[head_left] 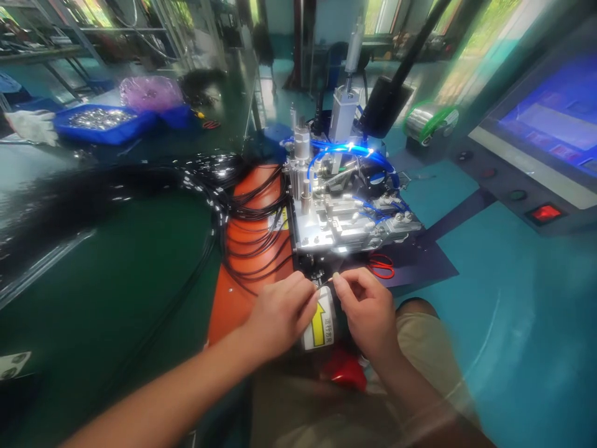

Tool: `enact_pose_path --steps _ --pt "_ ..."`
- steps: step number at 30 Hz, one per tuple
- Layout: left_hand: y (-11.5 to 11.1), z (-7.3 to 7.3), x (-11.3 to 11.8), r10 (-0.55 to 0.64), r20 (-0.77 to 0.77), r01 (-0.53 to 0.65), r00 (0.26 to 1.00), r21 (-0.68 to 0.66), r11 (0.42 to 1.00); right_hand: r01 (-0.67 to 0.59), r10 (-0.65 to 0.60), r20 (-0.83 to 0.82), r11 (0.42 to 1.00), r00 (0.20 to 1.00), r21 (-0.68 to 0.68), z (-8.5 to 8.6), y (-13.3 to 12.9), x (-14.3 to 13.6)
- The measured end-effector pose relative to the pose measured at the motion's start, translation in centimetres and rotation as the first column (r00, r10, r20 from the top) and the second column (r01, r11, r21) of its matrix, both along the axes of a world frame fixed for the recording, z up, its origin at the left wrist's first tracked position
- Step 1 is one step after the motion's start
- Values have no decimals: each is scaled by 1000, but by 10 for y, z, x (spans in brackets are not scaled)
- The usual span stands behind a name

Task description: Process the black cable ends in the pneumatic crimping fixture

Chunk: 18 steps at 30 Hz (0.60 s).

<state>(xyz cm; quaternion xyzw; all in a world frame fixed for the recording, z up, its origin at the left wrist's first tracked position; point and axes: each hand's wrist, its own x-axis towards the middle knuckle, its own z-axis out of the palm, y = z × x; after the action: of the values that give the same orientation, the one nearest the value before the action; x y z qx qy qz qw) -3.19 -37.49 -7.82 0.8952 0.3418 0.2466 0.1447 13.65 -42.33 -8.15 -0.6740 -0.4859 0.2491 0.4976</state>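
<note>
My left hand (285,308) is closed in a pinch on a thin black cable (323,285), just in front of the metal machine (342,218). Facing it, my right hand (368,311) pinches the end of the same cable between thumb and forefinger. A small light tip shows at its fingertips; its details are too small to make out. Below both hands is a rounded white part with a yellow arrow label (319,323). Several more black cables (254,208) lie in loops over the orange board (247,267) to the left of the machine.
Red-handled scissors (381,266) lie by the machine's front right. A control panel with a screen (555,118) stands at the right, and a green-rimmed wire spool (430,123) behind. A blue tray of metal parts (105,132) and a co-worker's gloved hand (32,126) are far left.
</note>
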Motion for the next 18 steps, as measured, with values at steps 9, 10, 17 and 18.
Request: enact_pose_path --steps 9,10,17,18 --pt "-1 -2 0 15 -62 -12 998 38 999 -148 15 411 944 911 294 -12 2 -5" --pt "0 -2 0 13 -73 -10 997 40 999 -188 36 458 938 888 292 -12 4 -5" --pt "1 0 0 30 -43 -34 999 -99 995 -198 158 257 970 953 138 6 3 13" --pt "1 0 0 25 -34 -29 999 -109 994 -120 99 169 985 981 121 7 2 17"
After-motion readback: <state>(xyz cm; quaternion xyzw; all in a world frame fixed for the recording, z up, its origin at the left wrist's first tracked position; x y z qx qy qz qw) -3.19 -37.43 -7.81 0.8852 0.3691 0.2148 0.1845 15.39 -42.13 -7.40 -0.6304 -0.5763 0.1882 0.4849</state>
